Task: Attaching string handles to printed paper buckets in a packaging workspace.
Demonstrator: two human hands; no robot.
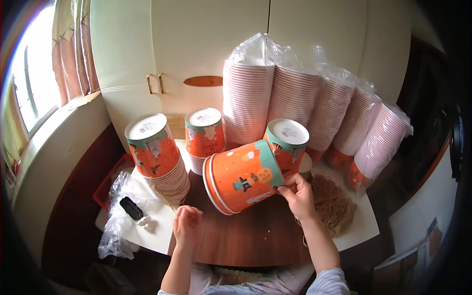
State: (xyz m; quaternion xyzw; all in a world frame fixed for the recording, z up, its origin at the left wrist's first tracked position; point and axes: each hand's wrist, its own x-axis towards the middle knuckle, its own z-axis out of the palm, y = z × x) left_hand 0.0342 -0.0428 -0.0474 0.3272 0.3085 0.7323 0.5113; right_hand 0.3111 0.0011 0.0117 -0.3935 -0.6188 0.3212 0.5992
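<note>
My right hand (297,195) grips an orange paper bucket (243,177) by the edge of its green-banded base. The bucket is tilted on its side above the brown table, its white rims toward the left; the doubled rim suggests a second one nested inside. My left hand (187,223) is apart from it, lower left, fingers curled together; whatever they hold, if anything, is hidden. Beyond the held bucket, an upside-down bucket (289,132) tops a partly hidden stack. A tall stack of upturned buckets (156,147) rises on the left, and another stack (204,132) stands behind.
Several plastic-wrapped bucket stacks (248,98) line the back and right. A heap of brown fibre strands (334,206) lies on the right. On the left are crumpled clear plastic (115,241), a black object (131,208) and a red tray (101,194). Cabinet doors (206,44) stand behind.
</note>
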